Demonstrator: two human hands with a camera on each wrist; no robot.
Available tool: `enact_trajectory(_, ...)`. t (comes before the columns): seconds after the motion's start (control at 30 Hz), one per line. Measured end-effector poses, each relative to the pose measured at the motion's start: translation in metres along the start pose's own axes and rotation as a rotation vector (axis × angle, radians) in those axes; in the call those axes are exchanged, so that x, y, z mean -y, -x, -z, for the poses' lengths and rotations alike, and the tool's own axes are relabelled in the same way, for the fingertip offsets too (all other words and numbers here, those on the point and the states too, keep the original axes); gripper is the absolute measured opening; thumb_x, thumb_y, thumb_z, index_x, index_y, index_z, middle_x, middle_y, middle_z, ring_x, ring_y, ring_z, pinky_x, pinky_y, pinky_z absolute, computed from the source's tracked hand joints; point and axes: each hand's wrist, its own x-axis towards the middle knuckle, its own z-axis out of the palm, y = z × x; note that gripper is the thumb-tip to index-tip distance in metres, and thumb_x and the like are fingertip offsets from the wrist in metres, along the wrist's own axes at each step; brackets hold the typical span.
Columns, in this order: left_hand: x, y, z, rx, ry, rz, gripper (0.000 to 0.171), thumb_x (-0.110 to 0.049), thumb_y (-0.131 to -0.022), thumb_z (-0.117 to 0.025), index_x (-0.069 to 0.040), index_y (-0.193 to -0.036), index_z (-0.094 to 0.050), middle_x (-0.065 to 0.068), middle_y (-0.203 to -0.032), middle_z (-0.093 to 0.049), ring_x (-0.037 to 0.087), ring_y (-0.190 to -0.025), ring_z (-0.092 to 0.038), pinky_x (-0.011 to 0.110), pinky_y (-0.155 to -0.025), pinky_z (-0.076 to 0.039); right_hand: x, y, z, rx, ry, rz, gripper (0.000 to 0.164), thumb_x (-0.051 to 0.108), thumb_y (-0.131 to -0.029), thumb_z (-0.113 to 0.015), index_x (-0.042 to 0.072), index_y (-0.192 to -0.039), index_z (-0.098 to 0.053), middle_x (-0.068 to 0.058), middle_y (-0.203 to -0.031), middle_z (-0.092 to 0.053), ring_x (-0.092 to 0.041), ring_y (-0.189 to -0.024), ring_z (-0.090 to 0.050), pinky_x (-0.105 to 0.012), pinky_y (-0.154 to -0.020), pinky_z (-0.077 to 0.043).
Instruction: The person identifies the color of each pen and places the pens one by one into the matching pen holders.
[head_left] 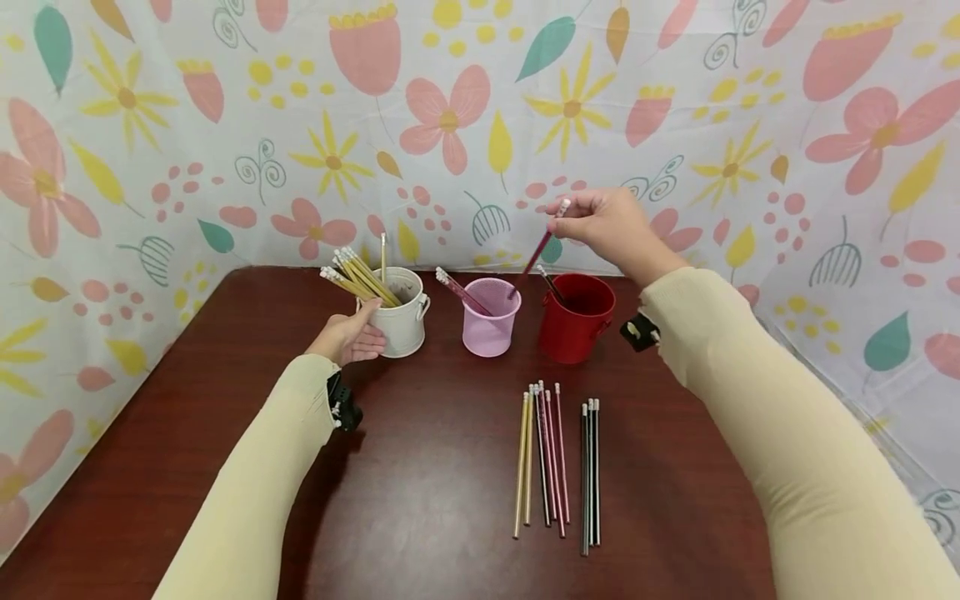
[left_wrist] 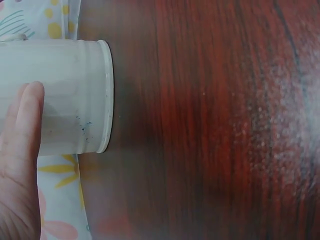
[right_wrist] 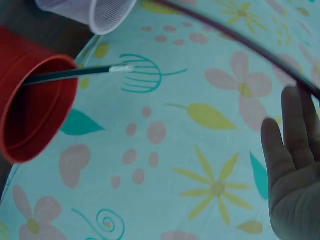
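Observation:
My right hand [head_left: 611, 229] pinches a dark red pencil [head_left: 536, 257] near its eraser end. The pencil slants down to the left, its lower end at the rim of the pink mesh cup [head_left: 487, 335], which holds a few red pencils [head_left: 468, 296]. Flat against the side of a white bucket [head_left: 405, 329] lie the fairly straight fingers of my left hand [head_left: 348, 333], the thumb up by its rim. Several yellow pencils [head_left: 360, 275] lean out of that bucket. The right wrist view shows the held pencil crossing above the hand [right_wrist: 297, 165].
Right of the pink cup stands a red bucket [head_left: 576, 329] with a black pencil [right_wrist: 70, 75] in it. Yellow, red and black pencils [head_left: 551, 458] lie in rows on the dark wooden table [head_left: 435, 467]. A flowered cloth [head_left: 450, 192] hangs behind the containers.

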Motion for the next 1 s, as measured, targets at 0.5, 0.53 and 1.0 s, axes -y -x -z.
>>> enact_trajectory(0.5,0.001,-0.002,-0.008,0.007,0.009,-0.019,0.065,-0.051,-0.096,-0.048,0.012,-0.112,-0.056,0.003,-0.069,-0.064,0.013,-0.065,-0.065,0.024,-0.066,-0.056,-0.010,-0.022,-0.065,0.027,0.316,0.166,0.023,0.001,-0.088,-0.062,-0.004,-0.109,-0.071,-0.017,-0.086,-0.072,-0.020,-0.070,-0.055,-0.024,-0.062,-0.041)
enact_trajectory(0.53,0.001,-0.003,-0.009,0.009,0.006,-0.025,0.065,-0.051,-0.096,-0.047,0.012,-0.112,-0.056,0.003,-0.069,-0.064,0.013,-0.066,-0.065,0.025,-0.067,-0.056,-0.013,-0.022,-0.071,0.030,0.338,0.184,0.022,0.000,-0.088,-0.062,-0.004,-0.107,-0.072,-0.017,-0.086,-0.072,-0.021,-0.070,-0.055,-0.025,-0.063,-0.042)
enact_trajectory(1.0,0.012,-0.003,-0.017,0.004,-0.019,-0.059,0.070,-0.051,-0.094,-0.052,0.015,-0.116,-0.056,0.008,-0.079,-0.065,0.016,-0.073,-0.067,0.033,-0.081,-0.057,-0.064,-0.011,-0.129,0.117,0.397,0.074,0.015,0.012,-0.090,-0.064,0.004,-0.097,-0.075,-0.010,-0.092,-0.073,-0.025,-0.086,-0.065,-0.039,-0.081,-0.053)
